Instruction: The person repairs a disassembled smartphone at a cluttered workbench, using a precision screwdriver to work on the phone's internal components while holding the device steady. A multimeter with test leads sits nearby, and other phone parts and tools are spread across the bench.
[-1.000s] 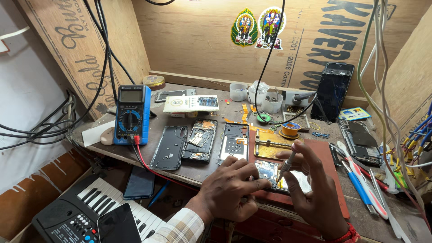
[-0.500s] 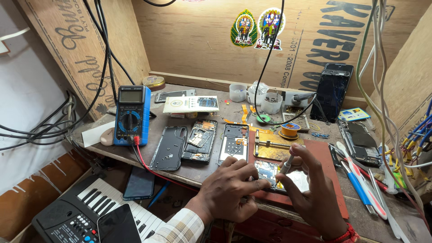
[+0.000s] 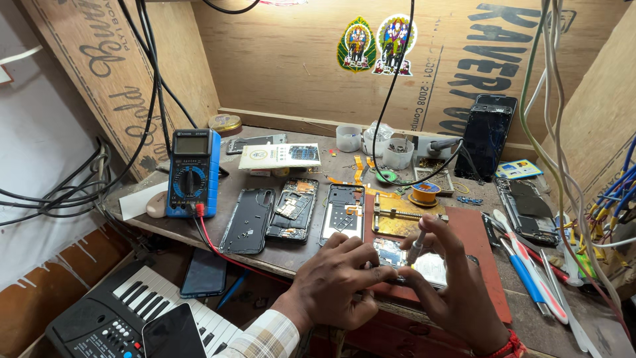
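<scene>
An opened phone (image 3: 405, 260) with its circuit board showing lies on a red-brown mat (image 3: 478, 245) at the front of the workbench. My left hand (image 3: 338, 282) rests on the phone's left side, fingers pressing it down. My right hand (image 3: 450, 282) is curled over the phone's right side and pinches a thin grey screwdriver (image 3: 417, 244), held nearly upright with its tip on the board.
Three opened phone bodies (image 3: 291, 211) lie left of the mat, a blue multimeter (image 3: 192, 172) with a red lead beyond them. Small cups, a solder reel (image 3: 424, 193) and a dark phone (image 3: 485, 136) stand at the back. Pens lie at the right, a keyboard (image 3: 142, 311) below left. Cables hang overhead.
Both hands stay on the opened phone. The screwdriver in my right hand has shifted only slightly on the board.
</scene>
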`<state>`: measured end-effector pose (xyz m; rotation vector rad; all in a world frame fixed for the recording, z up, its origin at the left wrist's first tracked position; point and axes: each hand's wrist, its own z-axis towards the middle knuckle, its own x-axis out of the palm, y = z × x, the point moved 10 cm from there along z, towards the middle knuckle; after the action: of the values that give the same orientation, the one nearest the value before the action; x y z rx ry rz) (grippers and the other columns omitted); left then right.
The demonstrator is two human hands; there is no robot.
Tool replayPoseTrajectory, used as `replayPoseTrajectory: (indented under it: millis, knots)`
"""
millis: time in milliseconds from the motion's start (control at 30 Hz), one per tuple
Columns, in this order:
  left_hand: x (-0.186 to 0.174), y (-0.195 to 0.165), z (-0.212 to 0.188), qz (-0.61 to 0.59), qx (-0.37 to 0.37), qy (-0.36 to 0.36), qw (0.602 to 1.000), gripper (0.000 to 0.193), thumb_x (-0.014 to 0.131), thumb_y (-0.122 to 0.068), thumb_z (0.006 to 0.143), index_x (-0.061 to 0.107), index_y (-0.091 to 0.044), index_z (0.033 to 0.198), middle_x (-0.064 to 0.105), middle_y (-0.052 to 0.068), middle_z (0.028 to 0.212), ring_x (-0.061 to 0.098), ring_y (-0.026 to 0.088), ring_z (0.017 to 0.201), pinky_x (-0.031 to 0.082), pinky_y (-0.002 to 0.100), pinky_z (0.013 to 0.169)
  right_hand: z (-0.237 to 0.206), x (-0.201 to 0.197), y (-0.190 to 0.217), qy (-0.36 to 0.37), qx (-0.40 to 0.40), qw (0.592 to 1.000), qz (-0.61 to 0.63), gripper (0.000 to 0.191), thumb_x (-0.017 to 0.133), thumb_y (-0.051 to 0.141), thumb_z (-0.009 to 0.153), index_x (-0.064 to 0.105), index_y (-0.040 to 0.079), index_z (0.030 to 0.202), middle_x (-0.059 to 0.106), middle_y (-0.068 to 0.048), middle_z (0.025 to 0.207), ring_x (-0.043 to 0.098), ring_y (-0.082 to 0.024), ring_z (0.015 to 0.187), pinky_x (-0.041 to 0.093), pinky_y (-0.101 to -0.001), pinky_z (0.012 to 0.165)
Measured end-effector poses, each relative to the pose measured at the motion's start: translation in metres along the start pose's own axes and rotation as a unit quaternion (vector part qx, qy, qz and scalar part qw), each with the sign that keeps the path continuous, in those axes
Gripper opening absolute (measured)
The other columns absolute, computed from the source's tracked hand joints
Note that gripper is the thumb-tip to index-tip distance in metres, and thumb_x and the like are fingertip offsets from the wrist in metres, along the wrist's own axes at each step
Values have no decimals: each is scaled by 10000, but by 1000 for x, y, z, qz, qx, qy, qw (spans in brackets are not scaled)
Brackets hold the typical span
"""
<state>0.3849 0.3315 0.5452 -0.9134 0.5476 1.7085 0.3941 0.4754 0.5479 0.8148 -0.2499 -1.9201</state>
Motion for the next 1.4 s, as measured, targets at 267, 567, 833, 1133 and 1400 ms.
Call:
replayPoseTrajectory:
  millis: [267,567,833,1133,1400]
  knots:
    - [4,2,1,9,-10,12,1000,462,653,-272,738,732,-193,1186,596,49,963,607,233,935,444,401,892,-2,-1,-12,-8,36,998,-50,784,779,77,831,361,91,1494,736,-143,1119,736,-248,1008,588,-385,850]
    - [-3,0,1,-6,8,-11,1000,448,679,-290,733,719,-182,1167,621,52,1012,616,255,986,443,423,927,-4,-1,-15,-10,24,1000,-12,744,734,54,864,357,78,1506,740,-142,1208,734,-250,1081,575,-409,939]
    - [1,3,2,-3,-7,6,1000,456,668,-280,711,720,-182,1153,626,55,1020,620,254,979,442,417,910,-5,-1,-14,-5,-2,999,36,696,675,11,879,361,58,1499,718,-166,1245,745,-284,1136,560,-418,962]
    - [6,7,-2,1,-7,10,1000,467,664,-295,728,709,-193,1182,609,52,1004,613,250,966,445,411,916,-5,-2,-23,-34,14,996,-79,856,852,136,773,388,69,1490,696,-195,1280,727,-261,1095,569,-396,907]
    - [8,9,-2,4,-5,10,1000,460,662,-292,722,716,-195,1168,610,49,1004,612,246,958,444,415,907,-5,0,-21,-28,33,999,-28,742,769,52,828,400,75,1471,763,-114,1004,780,-219,981,596,-385,865]
